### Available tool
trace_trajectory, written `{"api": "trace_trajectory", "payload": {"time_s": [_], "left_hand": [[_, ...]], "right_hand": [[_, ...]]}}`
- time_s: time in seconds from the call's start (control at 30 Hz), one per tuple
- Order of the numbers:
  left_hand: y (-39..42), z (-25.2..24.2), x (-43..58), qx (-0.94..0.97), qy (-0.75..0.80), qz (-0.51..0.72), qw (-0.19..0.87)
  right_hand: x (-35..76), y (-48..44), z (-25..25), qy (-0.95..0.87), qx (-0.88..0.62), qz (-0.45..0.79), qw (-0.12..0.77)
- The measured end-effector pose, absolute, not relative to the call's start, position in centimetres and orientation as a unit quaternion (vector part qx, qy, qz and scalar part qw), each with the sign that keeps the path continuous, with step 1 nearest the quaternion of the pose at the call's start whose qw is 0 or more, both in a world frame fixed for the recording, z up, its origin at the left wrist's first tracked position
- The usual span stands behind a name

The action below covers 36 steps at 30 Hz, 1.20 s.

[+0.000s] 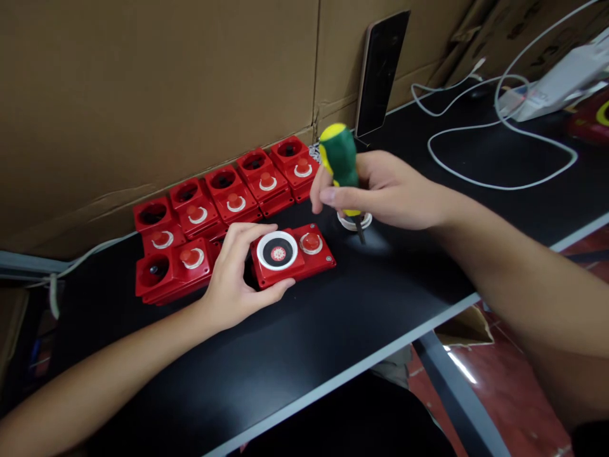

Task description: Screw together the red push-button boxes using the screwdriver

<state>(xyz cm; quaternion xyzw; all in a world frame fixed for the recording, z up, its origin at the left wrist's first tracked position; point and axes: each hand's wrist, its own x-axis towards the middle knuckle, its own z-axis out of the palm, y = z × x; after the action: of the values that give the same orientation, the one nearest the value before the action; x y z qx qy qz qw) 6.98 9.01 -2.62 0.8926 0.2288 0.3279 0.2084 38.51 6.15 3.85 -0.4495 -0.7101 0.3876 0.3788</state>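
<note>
Mid-frame, my left hand [233,273] grips red box [299,261], long axis rising rightward, right hand [387,190] holds screwdriver [340,158], tip down

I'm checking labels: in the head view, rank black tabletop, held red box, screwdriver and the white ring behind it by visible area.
1. Black tabletop
2. Held red box
3. Screwdriver
4. White ring

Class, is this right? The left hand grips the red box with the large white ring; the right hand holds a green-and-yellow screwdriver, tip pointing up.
The direction is wrong: the head view shows the screwdriver in the right hand with its tip pointing down. The left hand does grip the red box.
</note>
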Motion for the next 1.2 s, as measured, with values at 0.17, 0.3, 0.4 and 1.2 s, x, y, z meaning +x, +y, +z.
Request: {"api": "trace_trajectory", "payload": {"time_s": [0.17,0.3,0.4,1.2], "left_hand": [[8.7,-2.6,7.2,0.894,0.195,0.348,0.206],[8.7,-2.8,7.1,0.903,0.202,0.336,0.175],[8.7,-3.0,7.0,0.916,0.216,0.305,0.144],[8.7,-3.1,7.0,0.916,0.169,0.331,0.152]], "right_hand": [[38.1,5.9,4.1,-0.651,-0.458,0.378,0.473],[38.0,5.9,4.0,-0.639,-0.463,0.352,0.504],[37.9,5.8,4.0,-0.631,-0.471,0.339,0.515],[37.2,6.2,2.6,-0.607,-0.424,0.324,0.588]]}}
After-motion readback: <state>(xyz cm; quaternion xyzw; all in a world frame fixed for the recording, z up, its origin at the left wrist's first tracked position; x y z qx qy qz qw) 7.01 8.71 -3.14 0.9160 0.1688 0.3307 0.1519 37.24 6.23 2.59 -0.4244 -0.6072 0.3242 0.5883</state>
